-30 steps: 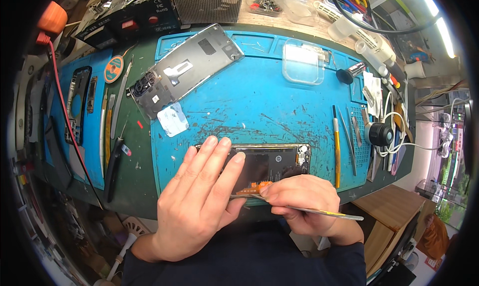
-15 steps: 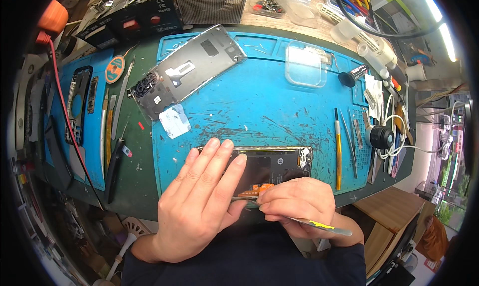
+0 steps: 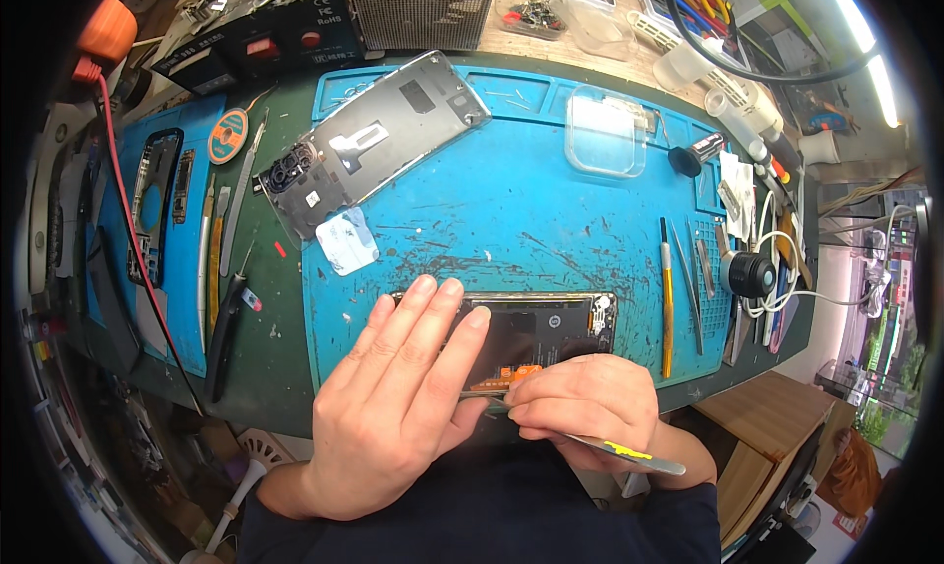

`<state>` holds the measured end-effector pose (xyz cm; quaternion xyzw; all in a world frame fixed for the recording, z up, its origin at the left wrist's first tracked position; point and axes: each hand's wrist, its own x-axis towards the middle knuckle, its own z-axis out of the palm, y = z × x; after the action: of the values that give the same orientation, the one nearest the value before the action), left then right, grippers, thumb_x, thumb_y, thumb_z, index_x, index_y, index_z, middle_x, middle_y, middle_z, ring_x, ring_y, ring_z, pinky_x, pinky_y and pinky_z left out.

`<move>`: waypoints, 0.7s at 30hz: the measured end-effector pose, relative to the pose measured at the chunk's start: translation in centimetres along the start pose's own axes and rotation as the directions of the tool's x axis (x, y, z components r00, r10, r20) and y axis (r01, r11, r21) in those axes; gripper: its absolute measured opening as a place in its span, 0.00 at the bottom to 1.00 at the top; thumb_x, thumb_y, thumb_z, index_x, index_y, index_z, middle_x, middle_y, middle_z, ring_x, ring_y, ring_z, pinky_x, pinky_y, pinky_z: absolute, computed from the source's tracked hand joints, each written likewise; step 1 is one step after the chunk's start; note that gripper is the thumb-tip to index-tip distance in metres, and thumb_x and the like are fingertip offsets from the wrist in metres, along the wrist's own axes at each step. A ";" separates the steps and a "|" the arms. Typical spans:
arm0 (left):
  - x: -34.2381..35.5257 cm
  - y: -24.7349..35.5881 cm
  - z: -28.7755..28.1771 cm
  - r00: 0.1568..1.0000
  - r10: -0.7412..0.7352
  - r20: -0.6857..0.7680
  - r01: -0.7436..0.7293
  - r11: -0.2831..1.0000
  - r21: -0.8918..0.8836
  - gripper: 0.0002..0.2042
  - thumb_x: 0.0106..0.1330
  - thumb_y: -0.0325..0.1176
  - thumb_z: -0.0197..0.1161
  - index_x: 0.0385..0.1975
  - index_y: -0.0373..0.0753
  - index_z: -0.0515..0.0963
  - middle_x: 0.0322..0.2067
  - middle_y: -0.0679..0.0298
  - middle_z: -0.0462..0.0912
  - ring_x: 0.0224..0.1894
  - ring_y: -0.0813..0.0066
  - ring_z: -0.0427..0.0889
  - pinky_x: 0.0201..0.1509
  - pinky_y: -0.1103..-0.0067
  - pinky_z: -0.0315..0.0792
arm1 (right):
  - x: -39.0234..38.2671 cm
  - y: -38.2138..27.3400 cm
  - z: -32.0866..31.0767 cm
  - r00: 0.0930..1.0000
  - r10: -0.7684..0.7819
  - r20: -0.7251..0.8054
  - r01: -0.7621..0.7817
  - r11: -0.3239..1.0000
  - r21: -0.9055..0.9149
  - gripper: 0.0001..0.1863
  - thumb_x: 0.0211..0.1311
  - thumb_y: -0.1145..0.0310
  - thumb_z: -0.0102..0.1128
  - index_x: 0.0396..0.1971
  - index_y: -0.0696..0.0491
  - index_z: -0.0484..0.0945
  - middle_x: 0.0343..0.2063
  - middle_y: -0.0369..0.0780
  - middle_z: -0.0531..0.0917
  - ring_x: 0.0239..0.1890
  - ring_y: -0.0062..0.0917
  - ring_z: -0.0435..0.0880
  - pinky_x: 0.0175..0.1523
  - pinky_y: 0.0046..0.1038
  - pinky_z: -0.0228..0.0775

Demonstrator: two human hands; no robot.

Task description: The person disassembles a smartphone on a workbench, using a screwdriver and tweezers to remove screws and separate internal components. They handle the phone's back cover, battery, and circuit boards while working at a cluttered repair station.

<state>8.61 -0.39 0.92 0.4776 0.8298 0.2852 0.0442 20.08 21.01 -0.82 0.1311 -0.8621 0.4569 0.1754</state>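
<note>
An opened phone [image 3: 511, 330] lies at the near edge of the blue work mat, its black battery and orange label exposed. Across its left part rests my left hand [image 3: 393, 397], open and flat, fingers stretched toward the far edge. My right hand [image 3: 590, 407] is closed around a thin metal pry tool [image 3: 634, 453] with a yellow mark on its handle. The tool's tip reaches the phone's near long edge, close to my left thumb; its exact contact is hard to see. My left hand hides the phone's left end.
Behind the phone, a detached back cover [image 3: 379, 141] lies on the mat [image 3: 511, 190], by a white sticker sheet [image 3: 346, 240]. A clear plastic box [image 3: 605, 136] stands at the back. Tweezers [image 3: 687, 284] and a yellow-handled tool [image 3: 667, 308] lie right; a phone frame [image 3: 152, 205] lies left.
The outer end of the pry tool has dipped slightly toward me and to the left. My left hand stays flat on the phone.
</note>
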 end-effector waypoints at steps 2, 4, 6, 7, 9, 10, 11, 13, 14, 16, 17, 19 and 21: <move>-0.1 0.0 0.0 1.000 -0.001 0.002 0.001 1.000 -0.020 0.38 0.54 0.32 0.84 0.69 0.32 0.79 0.69 0.45 0.83 0.73 0.42 0.81 0.76 0.50 0.75 | 0.0 0.0 0.0 1.000 -0.001 0.002 0.001 1.000 -0.006 0.12 0.60 0.70 0.83 0.40 0.55 0.89 0.37 0.39 0.93 0.39 0.30 0.95 0.41 0.28 0.87; -0.1 -0.1 0.0 1.000 0.004 0.001 -0.004 1.000 -0.019 0.38 0.54 0.32 0.84 0.68 0.32 0.79 0.69 0.45 0.83 0.73 0.42 0.81 0.76 0.50 0.75 | 0.0 0.0 0.0 1.000 -0.001 -0.002 0.001 1.000 -0.006 0.12 0.59 0.70 0.83 0.41 0.55 0.89 0.37 0.39 0.93 0.39 0.30 0.95 0.41 0.28 0.87; -0.1 -0.1 0.0 1.000 0.005 0.003 -0.005 1.000 -0.018 0.39 0.53 0.32 0.84 0.68 0.31 0.79 0.69 0.45 0.83 0.73 0.42 0.81 0.76 0.50 0.75 | -0.1 0.0 0.1 1.000 -0.004 -0.007 0.004 1.000 -0.006 0.12 0.59 0.70 0.83 0.41 0.55 0.89 0.37 0.39 0.93 0.39 0.30 0.95 0.40 0.28 0.87; -0.1 -0.1 0.0 1.000 0.005 0.004 -0.005 1.000 -0.018 0.39 0.53 0.32 0.84 0.68 0.31 0.79 0.69 0.45 0.83 0.73 0.42 0.81 0.76 0.50 0.75 | -0.1 0.1 0.1 1.000 -0.006 -0.009 0.006 1.000 -0.006 0.12 0.59 0.71 0.83 0.41 0.55 0.89 0.37 0.39 0.93 0.39 0.30 0.95 0.40 0.28 0.87; -0.1 -0.1 0.0 1.000 0.005 0.006 -0.005 1.000 -0.018 0.38 0.54 0.32 0.84 0.68 0.31 0.79 0.69 0.45 0.83 0.73 0.42 0.81 0.76 0.50 0.75 | -0.1 0.1 0.1 1.000 -0.003 -0.012 0.003 1.000 -0.006 0.12 0.59 0.71 0.83 0.40 0.55 0.89 0.37 0.39 0.93 0.39 0.30 0.95 0.40 0.28 0.87; -0.1 -0.1 0.0 1.000 0.005 0.007 -0.005 1.000 -0.018 0.38 0.54 0.32 0.84 0.68 0.31 0.79 0.69 0.45 0.83 0.73 0.42 0.81 0.76 0.50 0.75 | -0.1 0.0 0.1 1.000 0.002 -0.012 -0.002 1.000 -0.006 0.12 0.59 0.72 0.83 0.40 0.55 0.89 0.37 0.39 0.93 0.39 0.30 0.95 0.40 0.28 0.87; 0.0 -0.1 0.0 1.000 0.007 0.006 -0.007 1.000 -0.001 0.35 0.58 0.34 0.81 0.68 0.32 0.80 0.68 0.46 0.84 0.72 0.45 0.82 0.75 0.52 0.77 | 0.0 0.0 0.1 1.000 0.007 -0.011 -0.007 1.000 -0.006 0.12 0.58 0.72 0.83 0.41 0.55 0.89 0.37 0.39 0.93 0.39 0.30 0.95 0.40 0.28 0.87; 0.1 -0.1 -0.1 1.000 0.009 0.006 -0.009 0.999 0.036 0.29 0.68 0.39 0.74 0.68 0.34 0.82 0.67 0.47 0.84 0.70 0.49 0.84 0.73 0.56 0.80 | 0.0 0.0 -0.3 1.000 0.011 0.027 -0.012 1.000 0.025 0.10 0.62 0.75 0.80 0.42 0.56 0.89 0.38 0.41 0.94 0.39 0.33 0.96 0.41 0.30 0.88; 0.1 -0.1 -0.1 1.000 0.007 0.005 -0.008 0.999 0.037 0.29 0.68 0.39 0.74 0.68 0.34 0.82 0.67 0.47 0.84 0.70 0.49 0.84 0.73 0.56 0.80 | 0.1 0.1 -0.4 0.999 0.013 0.046 -0.014 0.999 0.040 0.08 0.64 0.76 0.78 0.42 0.56 0.89 0.38 0.43 0.94 0.40 0.34 0.96 0.41 0.31 0.88; 0.1 -0.1 -0.1 1.000 0.009 0.004 -0.009 0.999 0.037 0.29 0.69 0.39 0.74 0.68 0.34 0.82 0.67 0.47 0.84 0.70 0.49 0.84 0.73 0.56 0.80 | 0.1 0.2 -0.4 0.999 0.003 0.035 -0.005 0.999 0.045 0.08 0.65 0.76 0.78 0.42 0.56 0.89 0.38 0.43 0.94 0.40 0.34 0.96 0.41 0.31 0.88; 0.1 0.0 -0.1 1.000 0.009 0.004 -0.009 0.999 0.039 0.29 0.69 0.40 0.74 0.68 0.34 0.82 0.67 0.47 0.84 0.70 0.49 0.84 0.73 0.56 0.80 | 0.1 0.2 -0.4 1.000 -0.002 0.030 0.000 0.999 0.047 0.08 0.65 0.76 0.78 0.42 0.56 0.89 0.38 0.43 0.94 0.40 0.34 0.96 0.41 0.31 0.88; 0.0 -0.1 0.0 1.000 0.008 0.003 -0.008 0.999 0.044 0.28 0.69 0.40 0.74 0.68 0.34 0.82 0.67 0.47 0.85 0.70 0.49 0.85 0.73 0.56 0.80 | 0.1 0.2 -0.4 1.000 0.003 0.029 -0.004 0.999 0.041 0.08 0.64 0.76 0.78 0.42 0.57 0.89 0.38 0.43 0.94 0.40 0.34 0.96 0.41 0.31 0.88; 0.1 -0.1 0.0 1.000 0.009 0.005 -0.009 0.999 0.042 0.28 0.69 0.40 0.74 0.68 0.34 0.82 0.67 0.47 0.85 0.70 0.49 0.85 0.73 0.56 0.80 | 0.0 0.1 -0.3 1.000 0.008 0.014 -0.008 0.999 0.032 0.10 0.62 0.75 0.80 0.42 0.56 0.89 0.38 0.42 0.94 0.39 0.33 0.96 0.41 0.30 0.88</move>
<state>8.50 -0.38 0.93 0.4827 0.8335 0.2667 0.0346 20.03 21.30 -0.78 0.1336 -0.8565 0.4703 0.1657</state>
